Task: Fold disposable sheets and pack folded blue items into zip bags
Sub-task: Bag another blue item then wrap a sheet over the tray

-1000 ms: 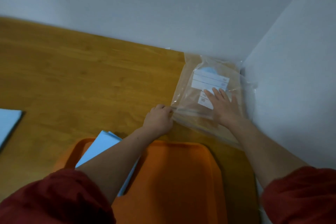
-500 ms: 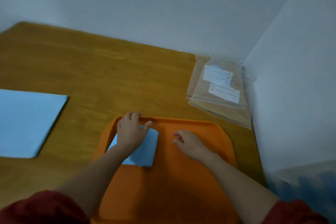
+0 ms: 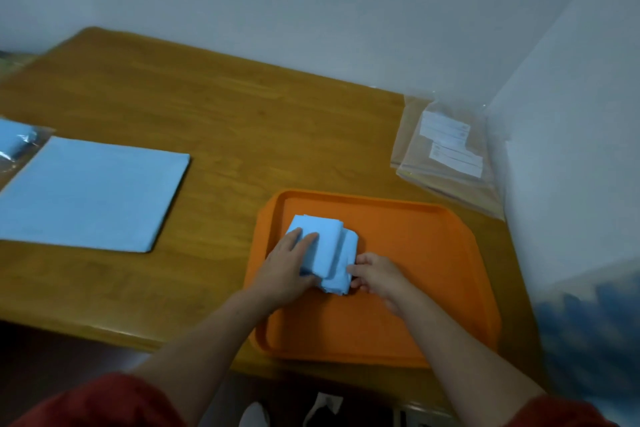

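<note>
The folded blue stack (image 3: 332, 236) lies in the orange tray (image 3: 415, 270), toward its 10 o'clock corner. The left hand (image 3: 287, 267) presses flat on the stack with straight fingers, while the right hand (image 3: 375, 276) pinches its edge at 4 o'clock with curled fingers. From the tray, the zip bags (image 3: 446, 156) lie at 1 o'clock and the flat blue sheets (image 3: 93, 191) at 9 o'clock on the table (image 3: 225, 121).

Count: 1 orange tray (image 3: 381, 199), 1 folded blue bundle (image 3: 337, 246), 1 flat blue sheet (image 3: 93, 191), 2 labelled zip bags (image 3: 446, 163), 1 filled bag (image 3: 15, 144).
</note>
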